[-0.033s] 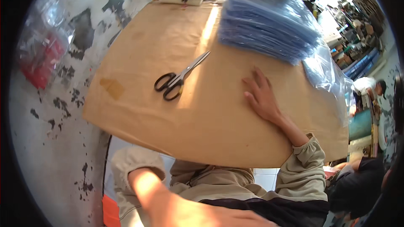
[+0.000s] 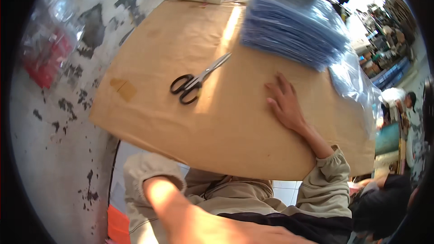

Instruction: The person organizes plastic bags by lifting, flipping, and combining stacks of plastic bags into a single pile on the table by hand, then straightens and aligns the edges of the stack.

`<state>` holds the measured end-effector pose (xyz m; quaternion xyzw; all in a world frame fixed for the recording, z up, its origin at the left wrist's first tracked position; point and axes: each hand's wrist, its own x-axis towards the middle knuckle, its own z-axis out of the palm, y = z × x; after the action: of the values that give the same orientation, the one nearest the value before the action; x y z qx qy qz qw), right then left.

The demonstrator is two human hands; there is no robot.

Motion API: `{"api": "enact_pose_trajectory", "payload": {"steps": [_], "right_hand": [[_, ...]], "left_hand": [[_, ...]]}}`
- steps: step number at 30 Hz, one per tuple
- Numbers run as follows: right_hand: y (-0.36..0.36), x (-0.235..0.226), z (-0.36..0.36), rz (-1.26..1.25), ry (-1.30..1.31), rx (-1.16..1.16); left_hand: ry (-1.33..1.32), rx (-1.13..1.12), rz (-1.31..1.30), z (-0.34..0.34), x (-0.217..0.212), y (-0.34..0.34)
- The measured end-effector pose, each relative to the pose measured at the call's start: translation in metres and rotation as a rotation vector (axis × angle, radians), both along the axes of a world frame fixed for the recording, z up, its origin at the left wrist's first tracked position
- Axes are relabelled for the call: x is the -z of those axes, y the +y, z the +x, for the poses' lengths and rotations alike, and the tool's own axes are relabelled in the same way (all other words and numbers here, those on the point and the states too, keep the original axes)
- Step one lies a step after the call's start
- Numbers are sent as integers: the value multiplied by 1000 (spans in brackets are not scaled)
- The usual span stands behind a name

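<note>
One cardboard sheet was spread over the table, a stack of blue plastic bags was piled at its far right, the right hand was laid flat and open nearby, and scissors were left apart, the left hand being unseen.

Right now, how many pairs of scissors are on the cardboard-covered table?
1. The black-handled scissors lie on the cardboard sheet, left of the right hand. More could be hidden under the blue plastic stack.
</note>
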<state>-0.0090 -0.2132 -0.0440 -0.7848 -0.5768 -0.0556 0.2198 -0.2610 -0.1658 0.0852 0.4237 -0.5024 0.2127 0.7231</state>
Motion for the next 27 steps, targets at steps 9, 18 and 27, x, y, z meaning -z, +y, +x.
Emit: {"api": "enact_pose_trajectory", "payload": {"steps": [9, 18, 27], "right_hand": [[-6, 9, 7, 30, -97, 27], [55, -69, 60, 275, -932, 38], [81, -67, 108, 427, -1132, 53]], "left_hand": [[-49, -425, 208, -34, 31, 86], [1001, -2117, 1209, -64, 120, 200], [1207, -2125, 1065, -51, 136, 216]]}}
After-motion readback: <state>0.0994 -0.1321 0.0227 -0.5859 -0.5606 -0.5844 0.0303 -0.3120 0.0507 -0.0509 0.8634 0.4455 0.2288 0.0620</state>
